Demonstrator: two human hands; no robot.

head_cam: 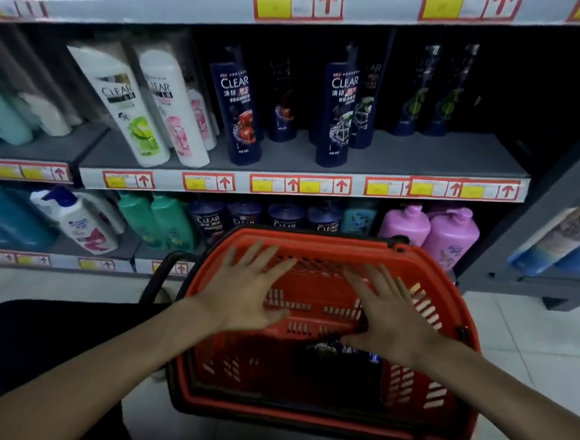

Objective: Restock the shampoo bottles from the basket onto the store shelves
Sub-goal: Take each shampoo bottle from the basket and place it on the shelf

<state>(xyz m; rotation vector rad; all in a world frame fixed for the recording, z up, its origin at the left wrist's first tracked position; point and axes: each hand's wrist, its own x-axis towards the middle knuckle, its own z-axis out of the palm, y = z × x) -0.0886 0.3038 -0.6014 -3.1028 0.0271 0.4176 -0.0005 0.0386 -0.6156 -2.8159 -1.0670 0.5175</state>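
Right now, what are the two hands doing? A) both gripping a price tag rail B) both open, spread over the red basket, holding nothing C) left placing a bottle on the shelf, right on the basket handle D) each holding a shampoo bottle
B: the left hand and right hand are both open with fingers spread above the red basket, and neither has a grip on a bottle.
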